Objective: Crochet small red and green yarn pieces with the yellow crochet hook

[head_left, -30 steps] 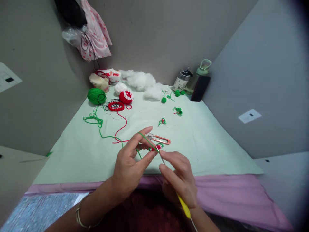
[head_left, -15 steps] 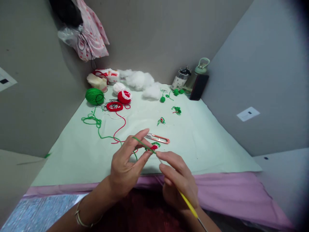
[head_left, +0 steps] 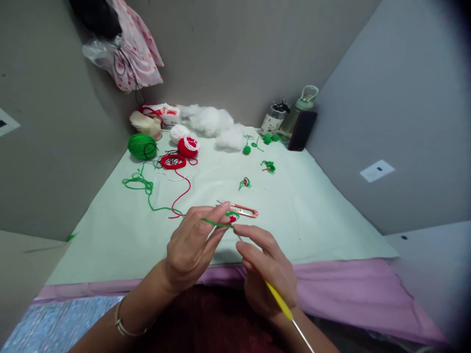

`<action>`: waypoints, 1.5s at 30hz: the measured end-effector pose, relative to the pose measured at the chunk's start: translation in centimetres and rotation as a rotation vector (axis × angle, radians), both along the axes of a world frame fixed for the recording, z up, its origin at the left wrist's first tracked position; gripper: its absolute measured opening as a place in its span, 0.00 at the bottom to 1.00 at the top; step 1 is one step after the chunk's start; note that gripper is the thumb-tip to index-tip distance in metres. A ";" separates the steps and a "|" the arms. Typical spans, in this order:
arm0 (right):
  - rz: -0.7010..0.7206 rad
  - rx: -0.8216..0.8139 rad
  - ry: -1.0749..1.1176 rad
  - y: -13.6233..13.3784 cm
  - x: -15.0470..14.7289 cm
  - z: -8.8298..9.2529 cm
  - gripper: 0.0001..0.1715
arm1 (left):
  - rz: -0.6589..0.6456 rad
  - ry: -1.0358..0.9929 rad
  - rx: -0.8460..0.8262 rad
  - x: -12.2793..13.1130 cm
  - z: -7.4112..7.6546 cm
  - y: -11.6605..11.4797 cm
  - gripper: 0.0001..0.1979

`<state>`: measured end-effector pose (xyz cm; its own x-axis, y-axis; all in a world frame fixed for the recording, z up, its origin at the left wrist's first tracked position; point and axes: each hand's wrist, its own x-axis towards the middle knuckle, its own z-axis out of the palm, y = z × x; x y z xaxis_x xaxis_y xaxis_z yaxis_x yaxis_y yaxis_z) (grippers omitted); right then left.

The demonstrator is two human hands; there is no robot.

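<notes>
My left hand (head_left: 193, 245) pinches a small red and green crochet piece (head_left: 232, 218), with green yarn (head_left: 215, 223) running over its forefinger. My right hand (head_left: 267, 264) grips a crochet hook (head_left: 278, 300) with a yellow handle; the hook's thin metal tip meets the near edge of the piece. Fingers cover part of the piece, so its full shape is hidden. Just beyond my left fingertips lie orange-handled thread snips (head_left: 246, 211), flat on the pale green cloth (head_left: 324, 220).
Farther off are a green yarn ball (head_left: 142, 146), a red and white ball (head_left: 188, 146), white stuffing (head_left: 211, 121) and small crocheted bits (head_left: 245, 183). A phone (head_left: 302, 130) leans against a bottle (head_left: 306, 98) at back right. Grey partitions (head_left: 257, 54) enclose the table.
Both hands have shifted slightly left and up. My left fingers have drawn closer together and the green yarn lies flatter across them. The crochet piece has tilted, showing more red and green upward.
</notes>
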<state>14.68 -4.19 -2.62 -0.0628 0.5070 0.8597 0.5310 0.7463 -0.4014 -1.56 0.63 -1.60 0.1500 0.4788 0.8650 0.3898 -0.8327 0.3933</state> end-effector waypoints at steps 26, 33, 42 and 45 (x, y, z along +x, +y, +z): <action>0.036 0.013 -0.005 1.5 0.1 -1.7 0.26 | -0.184 -0.578 -0.744 1.0 0.2 0.0 0.19; -0.010 -0.047 -0.186 1.2 0.7 -0.3 0.37 | -0.215 -0.604 -0.814 1.0 0.6 -0.2 0.19; -0.098 0.180 -0.340 1.9 1.3 -0.1 0.16 | -0.317 -0.624 -1.056 0.6 1.6 0.0 0.23; -0.096 0.231 -0.385 2.2 1.6 -0.5 0.16 | -0.298 -0.591 -1.089 0.6 1.9 -0.2 0.24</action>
<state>16.32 -2.04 -3.08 -0.3621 0.3244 0.8739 0.6802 0.7329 0.0098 -0.99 0.46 0.31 0.1014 0.9947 0.0195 -0.2231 0.0036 0.9748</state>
